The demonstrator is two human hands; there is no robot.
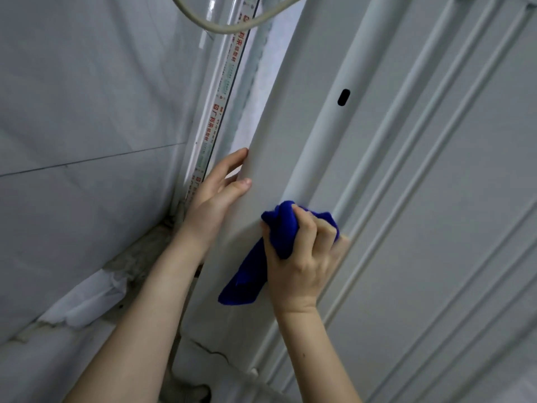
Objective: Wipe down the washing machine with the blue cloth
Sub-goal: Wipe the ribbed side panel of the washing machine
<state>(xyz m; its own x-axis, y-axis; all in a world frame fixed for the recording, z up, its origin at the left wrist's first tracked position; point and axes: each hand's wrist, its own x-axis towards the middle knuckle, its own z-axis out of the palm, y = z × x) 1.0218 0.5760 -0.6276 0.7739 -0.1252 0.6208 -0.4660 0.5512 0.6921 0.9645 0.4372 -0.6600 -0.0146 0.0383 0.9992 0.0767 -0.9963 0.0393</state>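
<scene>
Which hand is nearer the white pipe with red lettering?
Left. The left hand rests on the washing machine edge right beside the pipe; the right hand, holding the blue cloth, is farther right on the panel.

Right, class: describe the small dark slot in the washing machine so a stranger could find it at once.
Start at the white washing machine panel filling the right side, and find the rounded ridge running up from the blue cloth. Follow that ridge upward to the slot. It is the only dark, pill-shaped opening on that white surface.
</scene>
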